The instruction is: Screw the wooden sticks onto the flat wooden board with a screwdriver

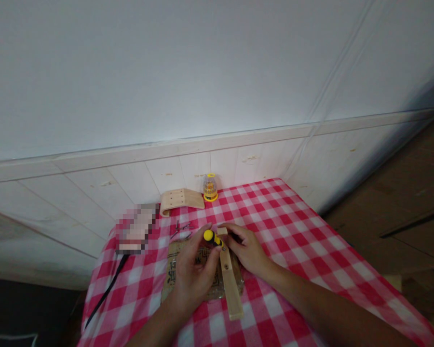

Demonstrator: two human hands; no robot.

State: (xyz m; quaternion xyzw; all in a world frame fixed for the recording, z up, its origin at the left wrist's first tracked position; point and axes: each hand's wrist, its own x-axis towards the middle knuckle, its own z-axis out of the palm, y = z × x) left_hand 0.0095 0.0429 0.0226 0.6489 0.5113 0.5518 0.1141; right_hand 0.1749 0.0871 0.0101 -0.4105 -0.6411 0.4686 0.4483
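Note:
A yellow-and-black screwdriver (pixel 210 236) is pinched between the thumb and fingers of my left hand (pixel 195 270). Its shaft points down at the screw holes of a narrow wooden bar (pixel 231 290). My right hand (pixel 248 246) closes around the far end of that bar, where a small wooden end piece shows. Beneath the bar lies a brown patterned packet (pixel 172 270) in clear plastic, partly hidden by my left hand. Several loose dark screws (pixel 183 227) lie just beyond the packet.
Against the wall stand a bent wooden piece (pixel 183 198) with holes and a clear, yellow-trimmed bit case (pixel 210 189). A pixelated flat object (pixel 136 229) with a black cable (pixel 108 291) lies left. A red-and-white checkered cloth (pixel 285 308) covers the table.

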